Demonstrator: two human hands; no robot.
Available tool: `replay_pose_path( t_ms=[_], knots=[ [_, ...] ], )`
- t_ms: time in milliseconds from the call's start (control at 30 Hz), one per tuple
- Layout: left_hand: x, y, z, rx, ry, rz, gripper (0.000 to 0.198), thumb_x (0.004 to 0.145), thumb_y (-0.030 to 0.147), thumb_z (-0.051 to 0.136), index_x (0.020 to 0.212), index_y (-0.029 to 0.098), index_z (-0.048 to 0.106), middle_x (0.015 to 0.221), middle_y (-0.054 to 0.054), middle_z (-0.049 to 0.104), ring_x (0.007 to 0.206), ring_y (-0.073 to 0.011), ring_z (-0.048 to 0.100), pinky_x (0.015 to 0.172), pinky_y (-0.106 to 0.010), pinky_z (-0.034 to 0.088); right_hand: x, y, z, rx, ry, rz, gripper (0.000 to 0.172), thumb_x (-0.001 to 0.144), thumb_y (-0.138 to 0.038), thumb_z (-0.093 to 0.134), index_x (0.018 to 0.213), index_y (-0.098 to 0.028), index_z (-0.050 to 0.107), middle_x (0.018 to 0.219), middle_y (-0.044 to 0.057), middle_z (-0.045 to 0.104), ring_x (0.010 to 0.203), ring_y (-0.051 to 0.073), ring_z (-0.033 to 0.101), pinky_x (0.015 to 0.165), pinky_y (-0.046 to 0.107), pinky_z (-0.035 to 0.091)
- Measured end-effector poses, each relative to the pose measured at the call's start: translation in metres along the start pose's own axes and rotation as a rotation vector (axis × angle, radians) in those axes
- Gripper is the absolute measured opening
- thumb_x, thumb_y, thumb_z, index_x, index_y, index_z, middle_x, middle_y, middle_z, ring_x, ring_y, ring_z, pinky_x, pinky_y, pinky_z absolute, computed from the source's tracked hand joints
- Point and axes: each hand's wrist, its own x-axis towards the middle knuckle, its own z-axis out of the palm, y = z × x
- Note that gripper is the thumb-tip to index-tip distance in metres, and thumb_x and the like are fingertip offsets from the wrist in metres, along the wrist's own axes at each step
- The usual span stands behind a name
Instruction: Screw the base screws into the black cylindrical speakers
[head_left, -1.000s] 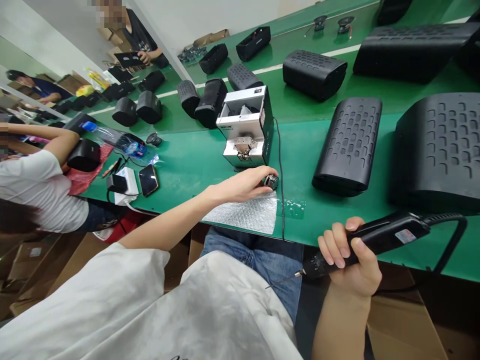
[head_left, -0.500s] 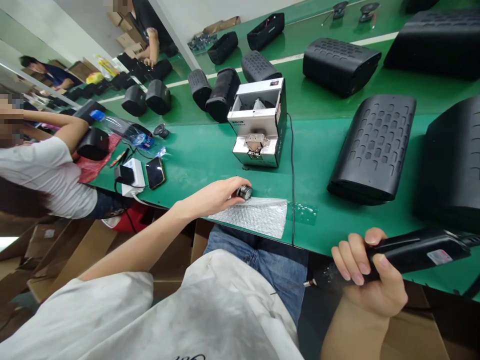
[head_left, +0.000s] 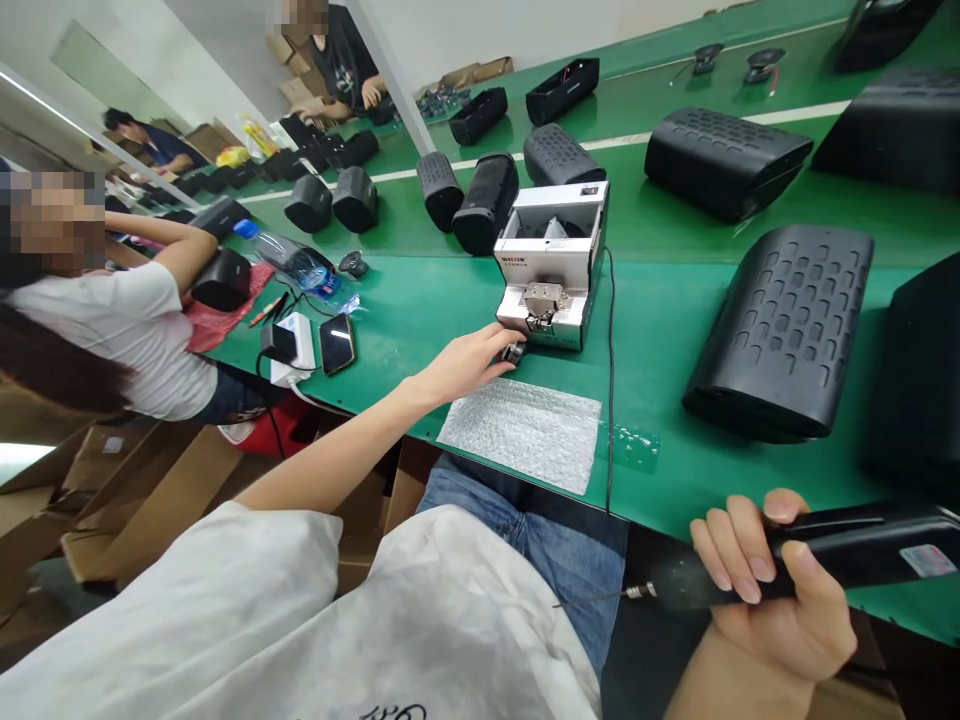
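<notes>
My left hand (head_left: 469, 362) reaches over the green bench and pinches a small round metal part (head_left: 514, 352) right in front of the white screw feeder box (head_left: 551, 262). A sheet of bubble wrap (head_left: 523, 432) lies just nearer to me, at the bench edge. My right hand (head_left: 772, 598) is wrapped round a black electric screwdriver (head_left: 832, 558) held below the bench edge, with its thin bit pointing left over my lap.
Several black speaker housings, one large (head_left: 784, 330), stand across the green bench (head_left: 660, 330). A black cable (head_left: 609, 380) runs from the feeder box to the edge. A phone (head_left: 337, 343), a charger and a water bottle (head_left: 289, 257) lie at the left, beside a seated person (head_left: 112, 330).
My left hand has slid the small metal part from the bubble wrap up to the front of the feeder box. The view has shifted, and my right hand sits lower in it.
</notes>
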Motion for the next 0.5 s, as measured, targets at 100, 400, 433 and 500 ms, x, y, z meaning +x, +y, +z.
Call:
replay_pose_path(
  t_ms=[100,400,433,500],
  knots=[
    [-0.002,0.002,0.003,-0.087,0.034,0.039,0.039,0.110,0.028,0.065,0.148,0.022,0.063,0.149,-0.016,0.072,0.129,-0.0317,0.078,0.107,-0.047,0.063,0.002,0.001,0.005,0.021,-0.005,-0.006,0.013,0.099,-0.035,0.079,0.105,-0.026,0.072,0.062,-0.009,0.030,0.043,0.005,0.019,0.041,0.024,0.021],
    [-0.046,-0.093,0.001,-0.179,0.354,-0.349,0.043,0.097,0.064,0.063,0.120,0.028,0.064,0.123,-0.010,0.080,0.120,-0.0383,0.075,0.111,-0.056,0.062,0.002,0.016,0.011,-0.026,-0.004,-0.133,0.020,0.104,-0.042,0.075,0.106,-0.028,0.061,0.067,-0.010,0.020,0.049,0.006,0.010,0.045,0.019,0.027],
    [-0.048,-0.103,-0.003,-0.145,0.379,-0.365,0.041,0.096,0.066,0.061,0.115,0.029,0.063,0.120,-0.009,0.080,0.125,-0.0398,0.073,0.116,-0.059,0.060,0.003,0.017,0.010,-0.026,-0.005,-0.140,0.020,0.104,-0.042,0.074,0.106,-0.027,0.060,0.068,-0.010,0.020,0.049,0.006,0.010,0.045,0.019,0.028],
    [-0.050,-0.112,-0.013,-0.083,0.435,-0.392,0.041,0.094,0.067,0.061,0.111,0.030,0.062,0.117,-0.009,0.078,0.134,-0.0435,0.068,0.123,-0.067,0.054,0.005,0.019,0.009,-0.017,-0.007,-0.150,0.020,0.105,-0.041,0.074,0.107,-0.027,0.059,0.069,-0.009,0.020,0.051,0.006,0.009,0.047,0.018,0.029]
  ],
)
